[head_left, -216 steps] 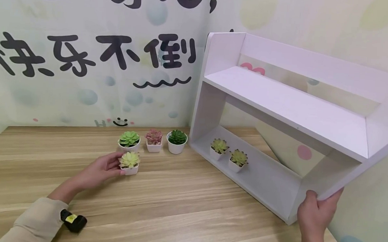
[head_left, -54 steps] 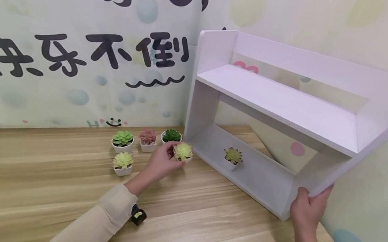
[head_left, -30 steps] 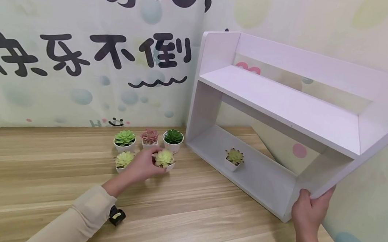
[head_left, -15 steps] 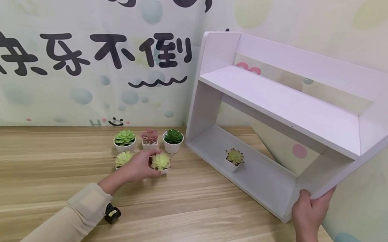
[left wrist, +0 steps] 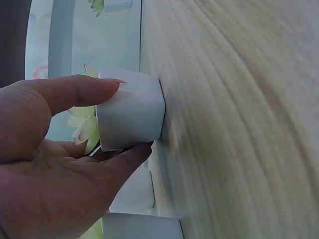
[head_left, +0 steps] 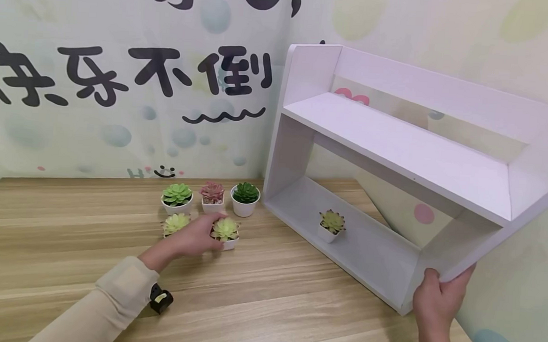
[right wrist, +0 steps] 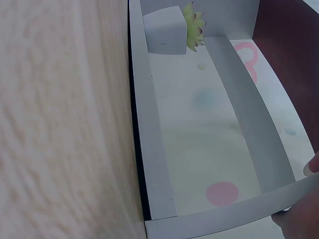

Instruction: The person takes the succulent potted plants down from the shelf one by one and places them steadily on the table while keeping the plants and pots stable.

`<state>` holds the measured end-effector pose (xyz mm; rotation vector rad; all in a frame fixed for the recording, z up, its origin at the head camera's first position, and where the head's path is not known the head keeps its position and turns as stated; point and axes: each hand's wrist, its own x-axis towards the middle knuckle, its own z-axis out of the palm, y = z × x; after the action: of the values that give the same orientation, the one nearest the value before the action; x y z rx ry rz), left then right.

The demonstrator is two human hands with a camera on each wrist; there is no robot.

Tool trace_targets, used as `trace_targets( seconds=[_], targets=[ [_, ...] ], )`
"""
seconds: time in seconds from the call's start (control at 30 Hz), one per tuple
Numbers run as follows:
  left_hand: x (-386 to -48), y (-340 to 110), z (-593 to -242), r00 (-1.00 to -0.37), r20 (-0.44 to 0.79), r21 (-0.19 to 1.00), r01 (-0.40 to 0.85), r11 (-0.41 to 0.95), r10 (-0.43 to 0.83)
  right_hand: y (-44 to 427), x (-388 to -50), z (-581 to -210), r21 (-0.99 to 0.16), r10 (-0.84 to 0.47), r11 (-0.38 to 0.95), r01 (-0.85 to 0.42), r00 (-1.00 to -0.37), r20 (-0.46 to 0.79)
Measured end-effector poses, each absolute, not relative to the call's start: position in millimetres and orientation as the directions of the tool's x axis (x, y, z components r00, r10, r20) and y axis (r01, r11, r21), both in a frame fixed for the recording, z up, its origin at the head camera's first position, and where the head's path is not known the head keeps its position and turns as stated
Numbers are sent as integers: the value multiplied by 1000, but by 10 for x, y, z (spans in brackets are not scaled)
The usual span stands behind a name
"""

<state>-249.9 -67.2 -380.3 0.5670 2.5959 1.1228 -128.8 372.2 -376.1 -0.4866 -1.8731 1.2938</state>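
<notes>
My left hand (head_left: pixel 195 236) pinches a small yellow-green potted succulent (head_left: pixel 226 231) by its white square pot, thumb on one side and fingers on the other. In the left wrist view the base of that pot (left wrist: pixel 132 110) meets the wooden tabletop. Partly behind the left hand is another yellow-green succulent (head_left: pixel 175 223). My right hand (head_left: pixel 438 303) grips the lower right side panel of a white two-tier shelf (head_left: pixel 396 151); in the right wrist view only part of the hand (right wrist: pixel 301 214) shows. On the shelf's lower board stands one yellow-green succulent with dark tips (head_left: pixel 331 224).
Behind the left hand a light green succulent (head_left: pixel 177 196), a reddish one (head_left: pixel 212 196) and a dark green one (head_left: pixel 245 198) stand in a row near the wall. The wooden table (head_left: pixel 257 304) extends in front. A printed wall covering (head_left: pixel 118 132) hangs behind.
One succulent has left the shelf's lower board; my left hand has carried it leftward and down to the table, beside the other yellow-green one. My right hand still holds the shelf.
</notes>
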Motion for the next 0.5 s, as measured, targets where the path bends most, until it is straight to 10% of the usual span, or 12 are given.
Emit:
trace_targets(
  seconds=[0.5],
  targets=[
    [-2442, -682, -3748, -887, -56, 727, 278, 628, 458, 3712, -1285, -3758, -909, 686, 388, -151, -611, 395]
  ],
)
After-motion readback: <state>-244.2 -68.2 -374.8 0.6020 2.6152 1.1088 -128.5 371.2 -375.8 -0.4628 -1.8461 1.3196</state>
